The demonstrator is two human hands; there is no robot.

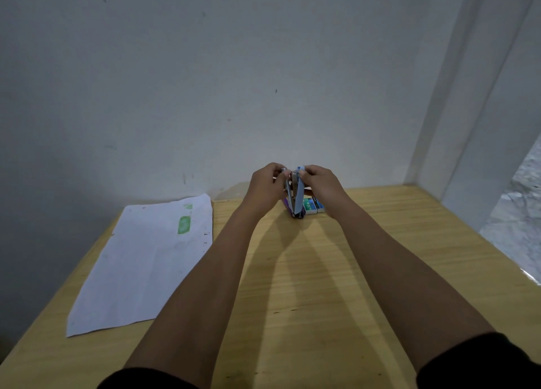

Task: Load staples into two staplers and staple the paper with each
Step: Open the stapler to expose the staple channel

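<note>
Both hands hold a light blue stapler [298,197] upright above the far middle of the wooden table [322,271], its two arms spread into a narrow V. My left hand [265,188] grips the left arm at its top, and my right hand [320,185] pinches the top of the right arm. Just behind the stapler's base, a purple object [288,208] lies partly hidden; I cannot tell whether it is the second stapler. A small teal and blue staple box [313,206] sits on the table under my right hand. White paper [143,260] with a green mark lies at the left.
A grey wall rises right behind the table's far edge. A white frame or pillar [468,125] stands at the right, with a pale floor [521,213] beyond the table's right edge. The paper overhangs the table's left edge a little.
</note>
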